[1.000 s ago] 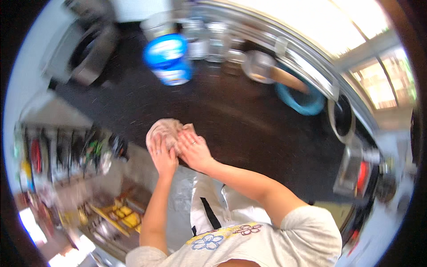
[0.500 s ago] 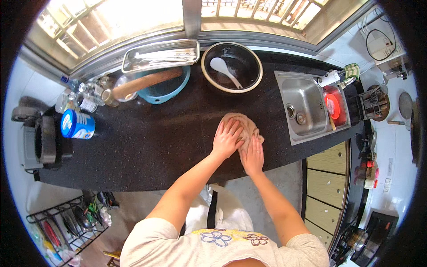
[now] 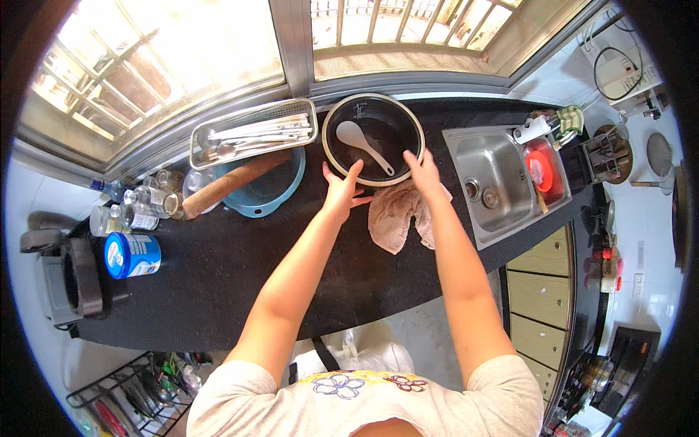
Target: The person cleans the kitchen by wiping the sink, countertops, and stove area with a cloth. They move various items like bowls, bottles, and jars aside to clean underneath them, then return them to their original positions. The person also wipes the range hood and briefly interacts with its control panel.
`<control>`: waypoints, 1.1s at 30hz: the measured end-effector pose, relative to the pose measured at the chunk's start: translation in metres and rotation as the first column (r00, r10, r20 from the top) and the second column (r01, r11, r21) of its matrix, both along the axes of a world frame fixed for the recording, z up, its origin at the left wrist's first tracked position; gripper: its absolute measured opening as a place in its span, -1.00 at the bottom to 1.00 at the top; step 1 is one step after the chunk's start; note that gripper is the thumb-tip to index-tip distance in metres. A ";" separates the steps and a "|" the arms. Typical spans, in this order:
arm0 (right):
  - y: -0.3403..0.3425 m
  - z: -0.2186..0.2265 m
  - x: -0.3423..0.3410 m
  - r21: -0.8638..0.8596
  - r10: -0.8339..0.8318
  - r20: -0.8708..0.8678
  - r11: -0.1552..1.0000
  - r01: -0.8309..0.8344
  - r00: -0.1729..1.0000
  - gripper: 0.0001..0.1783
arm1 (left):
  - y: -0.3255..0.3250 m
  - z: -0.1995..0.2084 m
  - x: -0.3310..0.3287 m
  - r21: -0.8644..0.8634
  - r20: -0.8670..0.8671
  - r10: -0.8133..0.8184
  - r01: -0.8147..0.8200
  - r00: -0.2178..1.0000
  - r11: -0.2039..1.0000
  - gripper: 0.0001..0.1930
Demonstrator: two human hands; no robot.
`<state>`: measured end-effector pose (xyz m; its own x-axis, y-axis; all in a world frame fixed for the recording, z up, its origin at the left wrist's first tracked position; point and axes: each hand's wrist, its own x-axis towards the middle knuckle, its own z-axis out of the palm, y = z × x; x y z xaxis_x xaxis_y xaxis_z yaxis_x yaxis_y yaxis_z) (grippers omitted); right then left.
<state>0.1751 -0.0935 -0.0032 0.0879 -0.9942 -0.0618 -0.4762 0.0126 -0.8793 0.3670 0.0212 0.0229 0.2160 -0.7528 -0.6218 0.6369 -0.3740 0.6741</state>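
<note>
A dark rice cooker inner pot (image 3: 397,135) with a pale rim stands on the black counter near the window, a white rice paddle (image 3: 355,137) lying in it. My left hand (image 3: 341,195) is at the pot's near left side, fingers spread, thumb by the rim. On the near right side my right hand (image 3: 426,173) straddles the rim, with its thumb inside and its fingers outside. Below that hand a crumpled beige cloth (image 3: 393,222) lies on the counter, partly covered by my right wrist and forearm.
Left of the pot stand a blue basin (image 3: 262,204) with a wooden rolling pin (image 3: 231,188) across it and a wire tray (image 3: 313,120) of cutlery behind. Glass bottles (image 3: 149,197) and a blue tin (image 3: 132,255) are farther left. A steel sink (image 3: 502,164) is at the right.
Both hands have left the cloth and reached forward to the pot. The cloth now lies looser on the counter. My view has shifted, with the counter lower in it.
</note>
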 end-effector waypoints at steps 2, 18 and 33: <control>0.000 -0.002 0.013 0.031 -0.077 -0.085 0.996 0.080 0.993 -0.33 | -0.012 0.000 0.007 0.036 0.007 -0.080 0.080 0.997 0.996 -0.07; 0.134 -0.007 -0.006 0.044 0.200 -0.016 0.979 -0.199 0.980 -0.33 | 0.149 -0.012 -0.045 0.065 -0.012 0.227 -0.225 0.974 0.972 -0.18; 0.304 -0.002 0.039 0.136 0.492 0.189 0.844 -0.519 0.850 -0.13 | 0.342 0.008 -0.031 0.188 0.127 0.444 -0.461 0.887 0.867 -0.32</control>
